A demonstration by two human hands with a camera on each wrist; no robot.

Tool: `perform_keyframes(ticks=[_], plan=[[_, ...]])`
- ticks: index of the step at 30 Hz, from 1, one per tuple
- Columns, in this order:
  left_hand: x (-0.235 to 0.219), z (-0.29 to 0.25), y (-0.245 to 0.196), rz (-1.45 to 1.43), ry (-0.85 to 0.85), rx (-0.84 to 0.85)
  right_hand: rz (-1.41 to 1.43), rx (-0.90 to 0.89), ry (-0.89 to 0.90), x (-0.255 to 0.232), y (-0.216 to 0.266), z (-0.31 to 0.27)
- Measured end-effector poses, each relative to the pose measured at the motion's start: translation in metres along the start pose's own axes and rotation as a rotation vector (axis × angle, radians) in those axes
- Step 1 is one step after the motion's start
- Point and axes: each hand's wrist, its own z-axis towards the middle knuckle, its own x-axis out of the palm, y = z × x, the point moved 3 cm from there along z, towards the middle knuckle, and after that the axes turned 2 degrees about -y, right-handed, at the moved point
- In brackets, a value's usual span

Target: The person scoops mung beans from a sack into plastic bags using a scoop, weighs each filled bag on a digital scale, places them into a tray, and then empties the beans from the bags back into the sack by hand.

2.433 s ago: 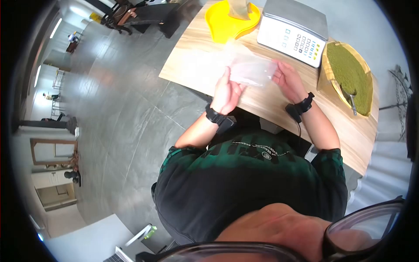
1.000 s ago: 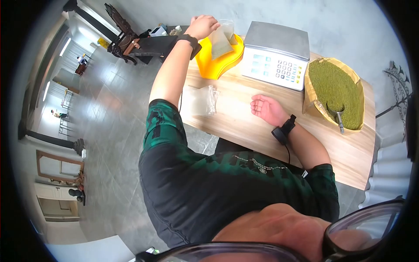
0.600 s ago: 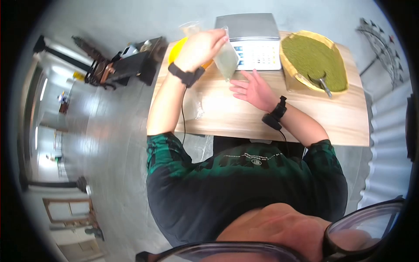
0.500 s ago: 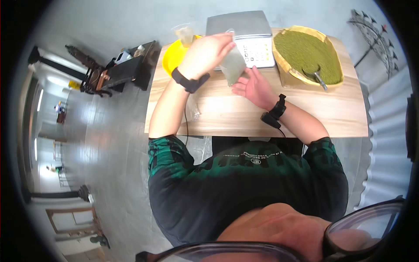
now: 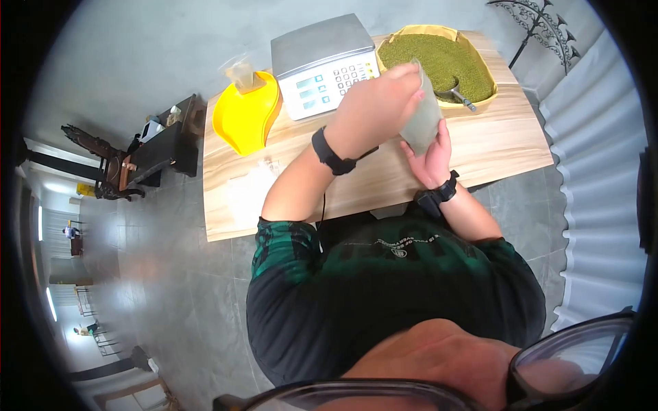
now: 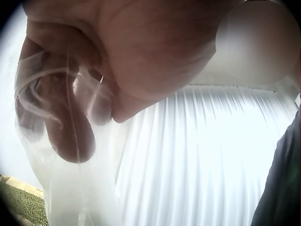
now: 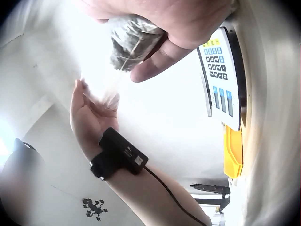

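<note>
My left hand (image 5: 380, 113) grips the upper end of a clear plastic bag (image 5: 423, 113) at the table's far side, near the sack. In the left wrist view the film of the bag (image 6: 89, 188) lies over curled fingers (image 6: 70, 136). Lower down, my right hand (image 5: 433, 161) holds the bag's bottom end between thumb and fingers. The right wrist view shows dark contents in the bag (image 7: 134, 44) against the right hand (image 7: 178, 28), with the left hand (image 7: 94, 117) at the other end.
A scale (image 5: 322, 58) stands behind the hands. An open sack of green granules (image 5: 439, 61) holds a metal scoop (image 5: 460, 97). A yellow tray (image 5: 243, 116) with a small clear bag (image 5: 243, 77) is at left. Plastic bags (image 5: 257, 185) lie on the table (image 5: 308, 181) near its left edge.
The view has swung right. My left hand took a filled bag from the yellow tray and brought it over to the right; my right hand has come from beside it to hold its bottom.
</note>
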Motion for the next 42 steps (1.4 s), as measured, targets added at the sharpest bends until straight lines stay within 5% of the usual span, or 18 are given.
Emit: perform_keyframes(ticks=[6,8,11,12,15,22,37,42], plan=[[-0.002,-0.022,0.013,-0.228,-0.075,-0.066,0.031,-0.016,-0.168,-0.031,0.012,-0.024],[0.002,-0.034,0.044,-0.736,-0.422,-0.172,-0.003,-0.064,-0.196,-0.06,0.024,-0.025],[0.052,-0.057,0.089,-1.119,-0.522,-0.344,0.04,-0.193,-0.282,-0.055,0.068,-0.033],[0.064,-0.06,0.091,-1.128,-0.52,-0.346,0.014,-0.263,-0.273,-0.056,0.088,-0.031],[0.12,-0.072,0.097,-1.363,-0.155,-0.677,-0.055,-0.399,-0.276,-0.059,0.151,-0.015],[0.179,-0.102,0.112,-1.461,-0.021,-0.743,-0.42,-0.605,-0.343,-0.068,0.223,0.038],[0.184,-0.105,0.124,-1.676,-0.01,-0.745,-1.426,-0.405,-0.217,-0.036,0.254,0.152],[0.188,-0.104,0.125,-1.676,-0.013,-0.755,-1.647,-0.287,-0.219,0.01,0.255,0.157]])
